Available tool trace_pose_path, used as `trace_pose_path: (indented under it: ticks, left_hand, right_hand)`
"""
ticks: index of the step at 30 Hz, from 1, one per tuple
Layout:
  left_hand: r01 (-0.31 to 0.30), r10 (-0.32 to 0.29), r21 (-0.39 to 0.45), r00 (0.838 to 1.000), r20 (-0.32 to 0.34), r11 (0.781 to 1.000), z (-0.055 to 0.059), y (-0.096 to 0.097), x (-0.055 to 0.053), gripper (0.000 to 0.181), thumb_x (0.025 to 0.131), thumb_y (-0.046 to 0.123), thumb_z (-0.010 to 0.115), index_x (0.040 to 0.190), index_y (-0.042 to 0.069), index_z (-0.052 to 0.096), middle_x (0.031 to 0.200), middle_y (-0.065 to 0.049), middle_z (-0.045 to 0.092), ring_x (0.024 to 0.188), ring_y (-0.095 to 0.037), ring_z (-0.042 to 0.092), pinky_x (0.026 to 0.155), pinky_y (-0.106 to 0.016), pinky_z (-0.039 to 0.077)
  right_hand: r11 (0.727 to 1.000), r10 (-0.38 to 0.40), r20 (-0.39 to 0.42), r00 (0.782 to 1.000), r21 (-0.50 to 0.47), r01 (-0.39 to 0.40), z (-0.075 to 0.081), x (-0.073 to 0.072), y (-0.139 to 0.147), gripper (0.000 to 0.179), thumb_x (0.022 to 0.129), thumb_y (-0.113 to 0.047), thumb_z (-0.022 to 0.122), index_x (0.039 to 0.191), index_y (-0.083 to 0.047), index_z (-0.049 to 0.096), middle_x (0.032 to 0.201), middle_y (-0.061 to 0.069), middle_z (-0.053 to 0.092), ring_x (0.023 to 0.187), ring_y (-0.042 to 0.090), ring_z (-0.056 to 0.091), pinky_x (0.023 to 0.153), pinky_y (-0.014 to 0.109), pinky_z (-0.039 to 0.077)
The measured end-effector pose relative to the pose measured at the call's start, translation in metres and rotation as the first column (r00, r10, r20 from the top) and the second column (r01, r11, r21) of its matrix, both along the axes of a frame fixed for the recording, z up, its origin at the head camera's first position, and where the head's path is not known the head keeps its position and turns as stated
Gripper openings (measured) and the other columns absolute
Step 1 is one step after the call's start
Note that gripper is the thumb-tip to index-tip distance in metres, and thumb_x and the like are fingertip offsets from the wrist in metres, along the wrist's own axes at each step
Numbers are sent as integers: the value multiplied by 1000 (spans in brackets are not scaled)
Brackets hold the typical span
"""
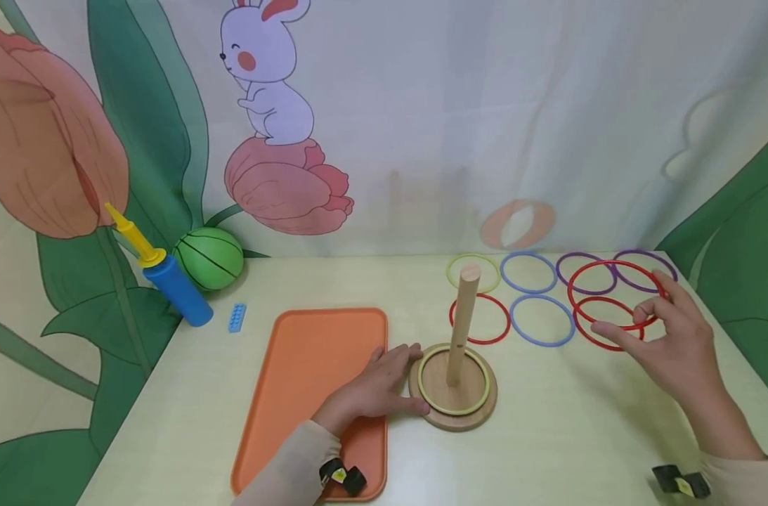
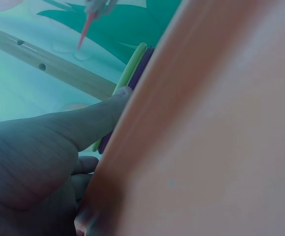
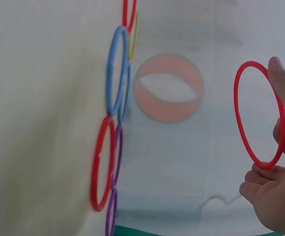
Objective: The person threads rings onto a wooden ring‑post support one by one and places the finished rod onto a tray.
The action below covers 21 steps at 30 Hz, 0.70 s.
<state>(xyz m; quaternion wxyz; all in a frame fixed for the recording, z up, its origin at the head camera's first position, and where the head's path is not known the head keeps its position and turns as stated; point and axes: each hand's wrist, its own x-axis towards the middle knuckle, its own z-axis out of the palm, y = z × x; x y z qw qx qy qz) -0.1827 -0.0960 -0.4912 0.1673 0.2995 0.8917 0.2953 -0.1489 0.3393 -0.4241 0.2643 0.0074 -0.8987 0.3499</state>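
A round wooden base with an upright peg stands on the table, and a yellow ring lies on it around the peg. My left hand holds the base by its left edge, thumb in front and fingers behind. The peg slants through the left wrist view, where my thumb lies by the ring. My right hand pinches a red ring between thumb and fingers, raised over the right side of the table. In the right wrist view this red ring touches nothing but my hand.
Several rings lie in two rows at the back right: yellow, blue, purple and red among them. An orange tray lies under my left forearm. Back left are a blue brick, a pump and a green ball.
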Motion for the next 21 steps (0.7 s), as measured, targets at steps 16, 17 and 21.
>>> trace_pose_path:
  ticks: [16, 17, 21]
  left_hand:
    - [5, -5, 16, 1000, -3, 1000, 1, -1, 0, 91, 90, 52, 82, 159, 10, 40, 169, -10, 34, 158, -25, 27, 129, -59, 5]
    - [4, -4, 16, 1000, -1, 1000, 1, -1, 0, 91, 90, 52, 82, 159, 11, 40, 169, -10, 34, 158, -25, 27, 129, -59, 5]
    - [8, -8, 16, 1000, -3, 1000, 1, 0, 1, 91, 90, 53, 82, 159, 11, 39, 169, -9, 34, 158, -24, 27, 129, -58, 4]
  right_hand:
    - [979, 148, -225, 963, -102, -175, 38, 11, -37, 52, 53, 11, 99, 72, -6, 53, 155, 2, 56, 140, 10, 49, 88, 2, 44]
    - [979, 158, -235, 959, -91, -184, 39, 11, -39, 53, 52, 12, 99, 72, -6, 54, 154, 2, 56, 139, 9, 49, 89, 2, 44]
    - [977, 179, -266, 947, -63, -203, 43, 14, -46, 58, 48, 14, 100, 71, -9, 52, 153, 4, 57, 140, 8, 49, 90, 2, 44]
